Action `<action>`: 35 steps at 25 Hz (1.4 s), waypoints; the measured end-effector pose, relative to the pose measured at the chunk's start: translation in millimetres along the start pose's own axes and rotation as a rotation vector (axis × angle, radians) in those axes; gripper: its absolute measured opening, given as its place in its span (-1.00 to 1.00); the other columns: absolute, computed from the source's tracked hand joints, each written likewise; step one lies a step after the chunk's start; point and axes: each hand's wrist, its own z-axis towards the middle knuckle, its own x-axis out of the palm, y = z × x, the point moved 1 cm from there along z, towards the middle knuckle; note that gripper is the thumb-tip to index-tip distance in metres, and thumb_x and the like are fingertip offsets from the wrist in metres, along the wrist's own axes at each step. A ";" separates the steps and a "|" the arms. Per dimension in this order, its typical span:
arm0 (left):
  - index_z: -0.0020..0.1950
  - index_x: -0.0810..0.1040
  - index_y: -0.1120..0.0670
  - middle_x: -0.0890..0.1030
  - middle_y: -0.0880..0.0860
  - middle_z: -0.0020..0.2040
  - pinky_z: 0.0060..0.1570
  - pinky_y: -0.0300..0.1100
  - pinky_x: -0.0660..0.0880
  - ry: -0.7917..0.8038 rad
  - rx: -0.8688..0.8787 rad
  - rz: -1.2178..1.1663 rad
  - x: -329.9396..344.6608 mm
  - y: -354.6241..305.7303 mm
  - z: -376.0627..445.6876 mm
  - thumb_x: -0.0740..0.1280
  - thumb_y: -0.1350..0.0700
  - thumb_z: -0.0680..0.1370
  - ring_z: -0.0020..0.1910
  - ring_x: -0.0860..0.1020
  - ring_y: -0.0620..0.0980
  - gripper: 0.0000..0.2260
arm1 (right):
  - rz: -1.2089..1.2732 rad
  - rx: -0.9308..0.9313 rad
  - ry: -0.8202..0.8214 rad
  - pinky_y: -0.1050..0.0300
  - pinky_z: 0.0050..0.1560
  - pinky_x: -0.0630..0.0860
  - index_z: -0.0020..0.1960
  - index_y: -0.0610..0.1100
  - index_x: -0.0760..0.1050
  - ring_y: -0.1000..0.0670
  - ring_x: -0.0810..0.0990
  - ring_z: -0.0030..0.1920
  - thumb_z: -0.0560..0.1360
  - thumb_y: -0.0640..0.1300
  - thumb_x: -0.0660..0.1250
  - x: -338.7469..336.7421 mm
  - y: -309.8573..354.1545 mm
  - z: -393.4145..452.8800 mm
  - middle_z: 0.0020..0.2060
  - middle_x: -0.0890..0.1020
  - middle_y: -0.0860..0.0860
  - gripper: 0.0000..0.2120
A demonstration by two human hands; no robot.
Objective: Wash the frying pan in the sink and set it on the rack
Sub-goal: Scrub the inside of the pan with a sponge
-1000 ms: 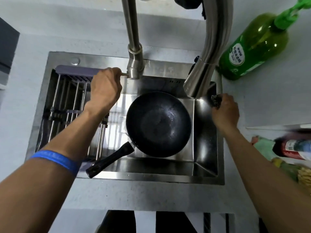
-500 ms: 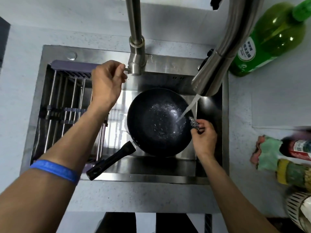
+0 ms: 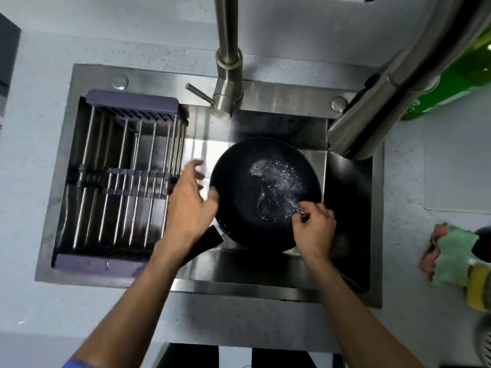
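We are noting the left hand (image 3: 190,205) is off the tap lever (image 3: 199,94) now and coming down, fingers spread, thumb just touching the pan (image 3: 265,193) rim; it is grasping nothing. The right hand (image 3: 314,229), earlier at the sink's (image 3: 265,86) right edge, is pinching a scourer (image 3: 300,209) at the pan's near-right side. We judge scrubbing is starting. The pan is lying mid-sink, right of the rack (image 3: 125,179). The left wrist is covering most of the handle (image 3: 204,241); whether water is running we cannot tell.
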 end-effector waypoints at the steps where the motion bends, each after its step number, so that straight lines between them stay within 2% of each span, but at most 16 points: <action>1: 0.48 0.18 -0.04 0.47 0.07 0.29 0.20 0.04 0.44 0.244 -0.143 0.220 11.9 25.6 -29.2 0.35 -0.08 0.42 0.21 0.47 0.02 -0.33 | -0.127 -0.027 0.093 -0.07 0.18 0.43 0.14 -0.18 0.63 -0.22 0.51 0.13 0.47 -0.23 0.38 19.2 3.6 -1.2 0.08 0.62 -0.16 -0.75; 3: 0.53 0.05 0.00 0.41 0.11 0.37 0.26 0.02 0.39 0.526 -0.236 0.675 31.9 68.8 -67.4 0.32 -0.18 0.40 0.28 0.43 0.13 -0.21 | -0.242 -0.063 0.401 0.00 0.33 0.39 0.23 -0.19 0.58 -0.19 0.44 0.31 0.55 -0.21 0.30 72.3 23.1 -18.3 0.33 0.50 -0.15 -0.73; 5: 0.42 0.20 0.05 0.52 0.12 0.22 0.09 -0.03 0.47 0.438 -0.125 0.826 43.2 80.6 -63.9 0.30 -0.16 0.49 0.13 0.54 0.13 -0.40 | -0.124 -0.265 0.631 0.06 0.51 0.19 0.41 -0.26 0.42 -0.16 0.19 0.53 0.62 -0.20 0.23 109.4 43.9 -24.6 0.56 0.21 -0.12 -0.62; 7: 0.21 0.32 0.06 0.58 0.09 0.07 -0.04 -0.06 0.48 0.382 -0.058 0.798 43.7 80.4 -38.9 0.34 -0.15 0.49 0.02 0.58 0.12 -0.57 | -0.095 -0.387 0.748 0.06 0.58 -0.04 0.58 -0.22 0.14 -0.08 -0.07 0.60 0.66 -0.14 0.17 116.5 40.9 7.6 0.62 -0.06 -0.05 -0.47; 9: 0.15 0.35 0.05 0.59 0.07 0.02 -0.11 -0.10 0.48 0.405 -0.078 0.766 41.3 82.5 -23.4 0.38 -0.17 0.46 -0.01 0.58 0.10 -0.57 | -0.356 -0.279 0.718 -0.02 0.58 -0.15 0.63 -0.12 -0.09 -0.07 -0.20 0.60 0.68 0.02 0.08 100.7 2.5 31.0 0.61 -0.18 -0.05 -0.39; 11: 0.15 0.35 0.06 0.59 0.06 0.01 -0.13 -0.11 0.47 0.412 -0.091 0.804 40.7 83.5 -20.9 0.37 -0.19 0.46 -0.01 0.59 0.09 -0.56 | -0.602 -0.214 0.743 -0.09 0.55 -0.17 0.63 -0.09 -0.12 -0.14 -0.19 0.60 0.67 0.13 0.02 95.2 -12.4 6.9 0.61 -0.17 -0.11 -0.36; 14: 0.13 0.37 0.05 0.60 0.03 -0.02 -0.19 -0.15 0.42 0.378 -0.026 0.931 52.0 85.8 -21.2 0.35 -0.24 0.46 -0.03 0.60 0.04 -0.56 | -0.348 -0.399 0.840 -0.05 0.53 -0.23 0.63 -0.04 -0.09 -0.10 -0.27 0.59 0.66 0.14 0.03 130.8 31.2 -1.0 0.61 -0.22 -0.06 -0.37; 16: 0.11 0.40 0.04 0.61 0.01 -0.05 -0.24 -0.16 0.35 0.358 0.001 0.958 53.8 92.4 -16.9 0.34 -0.25 0.46 -0.06 0.61 0.03 -0.57 | -0.229 -0.331 0.817 -0.02 0.53 -0.26 0.63 0.04 -0.09 -0.03 -0.31 0.58 0.67 0.15 0.02 127.9 33.2 47.8 0.60 -0.23 0.02 -0.41; 19: 0.12 0.41 0.06 0.61 0.03 -0.08 -0.27 -0.16 0.35 0.359 0.005 0.940 51.4 92.0 -20.1 0.37 -0.17 0.46 -0.10 0.61 0.05 -0.60 | -0.410 -0.186 0.825 -0.02 0.52 -0.28 0.62 0.08 -0.14 -0.08 -0.36 0.56 0.65 0.25 -0.03 98.7 -9.9 25.9 0.59 -0.29 -0.03 -0.37; 21: 0.12 0.41 0.06 0.61 0.04 -0.07 -0.28 -0.15 0.35 0.357 -0.003 0.940 53.1 91.5 -21.1 0.37 -0.13 0.47 -0.09 0.61 0.06 -0.63 | -0.287 -0.297 0.921 -0.03 0.52 -0.28 0.62 0.11 -0.11 -0.07 -0.37 0.55 0.64 0.27 -0.03 119.1 8.6 -12.1 0.58 -0.31 0.00 -0.38; 23: 0.11 0.42 0.06 0.61 0.05 -0.07 -0.28 -0.14 0.35 0.346 -0.008 0.934 56.7 96.4 -18.2 0.35 -0.11 0.47 -0.09 0.61 0.07 -0.66 | -0.142 -0.339 0.893 0.00 0.52 -0.29 0.61 0.14 -0.04 -0.01 -0.35 0.56 0.65 0.25 -0.03 134.9 31.2 22.3 0.59 -0.27 0.06 -0.43; 25: 0.10 0.43 0.07 0.60 0.06 -0.08 -0.28 -0.13 0.36 0.342 -0.029 0.913 56.7 97.0 -18.1 0.35 -0.11 0.48 -0.10 0.60 0.08 -0.67 | -0.267 -0.245 0.806 0.00 0.52 -0.28 0.60 0.17 -0.04 -0.01 -0.32 0.57 0.65 0.25 -0.04 116.8 19.2 61.0 0.60 -0.26 0.05 -0.45; 27: 0.10 0.44 0.08 0.60 0.07 -0.09 -0.29 -0.13 0.35 0.340 -0.016 0.918 55.0 94.1 -18.4 0.37 -0.06 0.48 -0.12 0.59 0.09 -0.69 | -0.382 -0.181 0.842 -0.07 0.53 -0.24 0.60 0.21 -0.09 -0.05 -0.34 0.57 0.64 0.28 -0.04 95.3 -7.9 34.0 0.59 -0.30 0.05 -0.42; 30: 0.10 0.45 0.08 0.60 0.06 -0.12 -0.31 -0.14 0.34 0.333 -0.022 0.945 54.9 92.0 -18.2 0.38 -0.01 0.48 -0.16 0.59 0.09 -0.73 | -0.135 -0.351 0.994 -0.03 0.52 -0.27 0.60 0.20 -0.03 -0.04 -0.33 0.57 0.64 0.27 -0.01 122.4 23.8 -6.6 0.59 -0.27 0.09 -0.43; 33: 0.09 0.46 0.06 0.60 0.04 -0.13 -0.31 -0.15 0.35 0.339 -0.032 0.942 55.3 93.7 -16.3 0.38 -0.05 0.47 -0.17 0.59 0.07 -0.71 | -0.223 -0.261 0.841 0.02 0.50 -0.29 0.60 0.17 0.01 -0.03 -0.30 0.58 0.64 0.28 -0.04 115.8 24.9 59.9 0.60 -0.23 0.07 -0.44; 35: 0.11 0.45 0.07 0.60 0.05 -0.12 -0.32 -0.15 0.35 0.338 0.000 0.962 54.7 92.0 -18.3 0.36 -0.04 0.49 -0.18 0.58 0.06 -0.72 | -0.385 -0.178 0.818 -0.07 0.53 -0.24 0.60 0.20 -0.07 -0.09 -0.31 0.58 0.62 0.31 -0.06 98.5 -7.2 37.9 0.60 -0.27 0.02 -0.41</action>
